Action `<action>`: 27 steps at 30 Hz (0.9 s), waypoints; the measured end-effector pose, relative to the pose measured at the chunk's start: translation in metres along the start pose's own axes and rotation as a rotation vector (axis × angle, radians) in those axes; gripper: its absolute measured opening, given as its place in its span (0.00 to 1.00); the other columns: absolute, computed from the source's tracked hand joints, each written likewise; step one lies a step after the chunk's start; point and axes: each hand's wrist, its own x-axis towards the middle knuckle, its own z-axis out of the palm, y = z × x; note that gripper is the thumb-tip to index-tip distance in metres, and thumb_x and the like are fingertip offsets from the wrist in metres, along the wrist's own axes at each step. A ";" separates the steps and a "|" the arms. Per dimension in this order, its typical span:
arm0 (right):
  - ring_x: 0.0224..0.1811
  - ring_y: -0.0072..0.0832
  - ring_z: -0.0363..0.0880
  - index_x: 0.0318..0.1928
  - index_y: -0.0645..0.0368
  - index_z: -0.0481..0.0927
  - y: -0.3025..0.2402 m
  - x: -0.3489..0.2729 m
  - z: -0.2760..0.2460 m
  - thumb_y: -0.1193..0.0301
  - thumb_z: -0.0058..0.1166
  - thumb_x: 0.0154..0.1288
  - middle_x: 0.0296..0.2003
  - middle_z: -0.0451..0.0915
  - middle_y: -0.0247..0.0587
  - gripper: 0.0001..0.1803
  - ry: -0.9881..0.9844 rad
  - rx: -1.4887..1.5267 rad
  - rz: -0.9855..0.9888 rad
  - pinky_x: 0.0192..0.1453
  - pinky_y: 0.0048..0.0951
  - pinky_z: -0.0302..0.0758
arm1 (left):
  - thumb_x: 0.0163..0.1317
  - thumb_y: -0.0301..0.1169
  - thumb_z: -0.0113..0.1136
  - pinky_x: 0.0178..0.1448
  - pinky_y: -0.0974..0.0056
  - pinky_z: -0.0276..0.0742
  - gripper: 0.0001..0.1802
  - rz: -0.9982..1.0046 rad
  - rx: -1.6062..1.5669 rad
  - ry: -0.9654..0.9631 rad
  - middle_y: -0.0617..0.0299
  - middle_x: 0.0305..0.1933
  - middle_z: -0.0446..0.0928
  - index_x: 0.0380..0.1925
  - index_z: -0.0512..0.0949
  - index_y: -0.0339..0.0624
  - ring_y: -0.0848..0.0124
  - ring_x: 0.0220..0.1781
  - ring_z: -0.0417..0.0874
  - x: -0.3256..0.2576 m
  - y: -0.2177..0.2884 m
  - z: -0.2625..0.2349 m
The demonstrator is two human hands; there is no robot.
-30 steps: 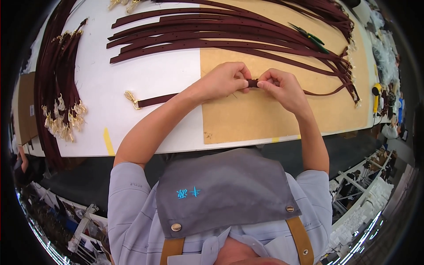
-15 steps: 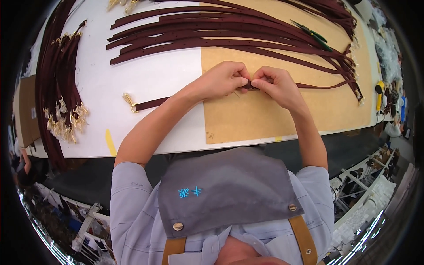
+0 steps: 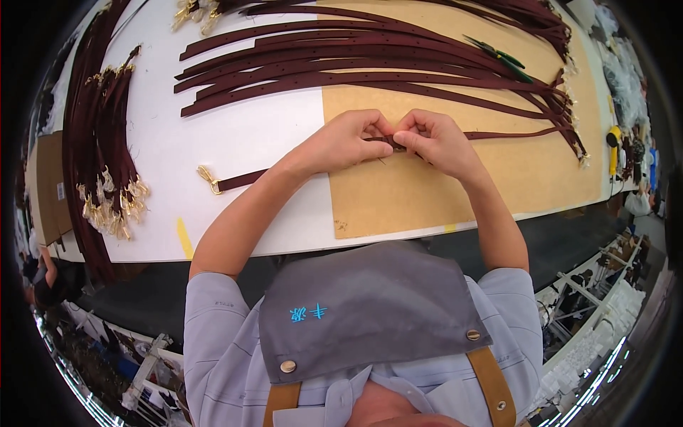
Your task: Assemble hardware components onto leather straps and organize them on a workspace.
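A dark maroon strap [image 3: 243, 179] lies across the table, passing under my left forearm and between my fingers. A gold clasp in clear wrapping [image 3: 209, 179] is fixed to its left end. My left hand [image 3: 353, 141] is closed on the strap, thumb and fingertips pinched. Close beside it, my right hand [image 3: 432, 141] pinches the same strap, the fingertips of both hands nearly touching. A small dark part of the strap shows between them, too small to make out. From my right hand the strap runs on toward the bundle's right end.
Several maroon straps with holes [image 3: 284, 69] lie spread beyond my hands, green-handled pliers [image 3: 506, 60] resting on them. At the left hangs a bunch of straps with wrapped gold clasps [image 3: 114, 203]. A tan board [image 3: 398, 203] covers part of the white table [image 3: 270, 235].
The view has shifted slightly, so the table sits a little lower. My fingertips have moved a little along the strap, and my left fingers are more spread; both hands still pinch it.
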 end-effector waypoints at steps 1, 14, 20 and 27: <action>0.23 0.08 0.65 0.33 0.60 0.77 -0.005 -0.002 -0.002 0.72 0.58 0.65 0.22 0.72 0.23 0.05 0.002 -0.006 0.091 0.25 0.15 0.60 | 0.61 0.26 0.61 0.40 0.71 0.76 0.11 0.114 0.060 0.022 0.59 0.38 0.80 0.42 0.74 0.35 0.75 0.40 0.82 -0.002 -0.002 0.001; 0.24 0.09 0.65 0.32 0.61 0.76 0.013 0.011 0.001 0.73 0.59 0.64 0.23 0.72 0.23 0.06 -0.002 0.087 -0.062 0.26 0.14 0.61 | 0.58 0.27 0.65 0.48 0.68 0.78 0.14 0.112 0.259 0.163 0.58 0.39 0.81 0.42 0.76 0.33 0.72 0.42 0.82 -0.008 0.012 -0.005; 0.28 0.10 0.68 0.32 0.60 0.77 0.001 0.022 -0.002 0.70 0.57 0.65 0.26 0.74 0.23 0.07 -0.071 0.071 -0.113 0.31 0.16 0.65 | 0.59 0.28 0.67 0.39 0.72 0.76 0.12 0.199 0.263 0.204 0.62 0.33 0.81 0.40 0.79 0.33 0.77 0.34 0.80 -0.011 0.010 -0.007; 0.29 0.19 0.75 0.43 0.63 0.80 0.015 0.023 -0.030 0.69 0.56 0.66 0.33 0.79 0.33 0.10 -0.146 0.177 -0.400 0.37 0.20 0.72 | 0.60 0.28 0.66 0.31 0.75 0.70 0.13 0.091 -0.038 0.216 0.68 0.29 0.78 0.43 0.79 0.34 0.82 0.26 0.73 -0.013 0.012 -0.013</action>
